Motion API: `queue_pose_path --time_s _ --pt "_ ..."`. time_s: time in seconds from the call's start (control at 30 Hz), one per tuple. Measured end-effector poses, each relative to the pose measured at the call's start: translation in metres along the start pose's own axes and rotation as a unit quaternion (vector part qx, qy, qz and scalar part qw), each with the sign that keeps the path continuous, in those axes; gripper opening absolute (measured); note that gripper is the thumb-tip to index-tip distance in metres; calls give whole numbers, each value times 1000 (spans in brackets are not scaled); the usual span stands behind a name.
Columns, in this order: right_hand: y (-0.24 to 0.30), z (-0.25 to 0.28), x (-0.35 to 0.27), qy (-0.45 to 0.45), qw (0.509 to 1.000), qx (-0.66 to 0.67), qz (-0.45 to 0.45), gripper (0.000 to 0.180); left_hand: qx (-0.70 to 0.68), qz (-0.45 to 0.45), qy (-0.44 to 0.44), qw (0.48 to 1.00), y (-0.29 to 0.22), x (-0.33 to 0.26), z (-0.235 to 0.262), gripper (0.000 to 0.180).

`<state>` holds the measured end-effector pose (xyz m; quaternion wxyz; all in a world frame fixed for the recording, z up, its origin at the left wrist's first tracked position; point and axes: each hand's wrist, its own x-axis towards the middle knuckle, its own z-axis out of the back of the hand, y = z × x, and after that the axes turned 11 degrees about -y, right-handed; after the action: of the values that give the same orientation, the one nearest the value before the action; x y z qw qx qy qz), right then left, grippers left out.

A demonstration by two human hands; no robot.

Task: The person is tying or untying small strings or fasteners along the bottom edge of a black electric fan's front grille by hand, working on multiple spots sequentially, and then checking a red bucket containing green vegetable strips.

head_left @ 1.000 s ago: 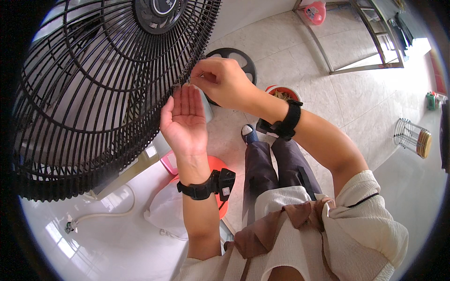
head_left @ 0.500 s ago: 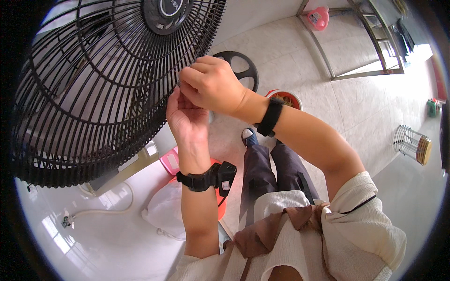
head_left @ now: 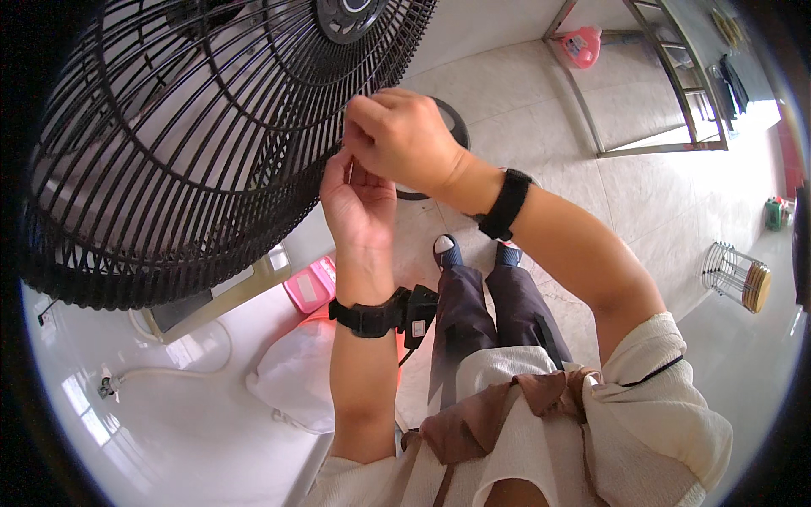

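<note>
A large round black plastic fan grille (head_left: 194, 182) is filling the view from nine to twelve o'clock, its ribs fanning out from a dark hub (head_left: 345, 19) near eleven o'clock. Both bare hands are working close against its lower right rim, at about four o'clock on the grille.

The left hand (head_left: 361, 207) is turning its palm toward the camera, its thumb standing up beside the rim. Its fingers are lying close together and bending inward; the right hand is hiding their tips, so I cannot tell whether they are pinching anything. The right hand (head_left: 408, 142) is crossing above it from four o'clock, knuckles up, its fingers curling in tightly; I cannot tell what, if anything, its thumb and forefinger are holding, nor whether they are touching the ribs.

A black fabric wrist strap (head_left: 509, 203) is circling the right wrist, and a black band with a small boxy device (head_left: 416, 317) is sitting on the left.

Toward eight o'clock, a pink plastic box (head_left: 311, 286) is showing just beside the left forearm, with a white plastic bag (head_left: 294, 372) bulging below it and a pale flexible hose (head_left: 182, 373) curving farther out. A black ring-shaped base (head_left: 460, 127) is peeking past the right hand near one o'clock. Wooden-topped, metal-legged stools (head_left: 752, 283) are standing stacked at three o'clock.
</note>
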<state>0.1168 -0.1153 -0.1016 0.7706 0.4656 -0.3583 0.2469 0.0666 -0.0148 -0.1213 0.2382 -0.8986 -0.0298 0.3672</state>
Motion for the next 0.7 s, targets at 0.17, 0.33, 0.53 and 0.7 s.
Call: queue_pose_path --time_s 0.17,0.33,0.53,0.7 --pt "6 -6 -9 63 997 -2 -47 13 -6 15 -1 1000 3 -7 -2 17" --pt "6 2 -1 62 996 1 -67 13 -13 -3 -36 999 2 -12 -10 11" --pt "6 -3 -1 132 988 -33 -73 11 1 -14 -36 999 4 -10 -3 20" --pt "2 1 6 107 994 -17 -32 10 9 -7 -55 998 8 -12 -9 22"
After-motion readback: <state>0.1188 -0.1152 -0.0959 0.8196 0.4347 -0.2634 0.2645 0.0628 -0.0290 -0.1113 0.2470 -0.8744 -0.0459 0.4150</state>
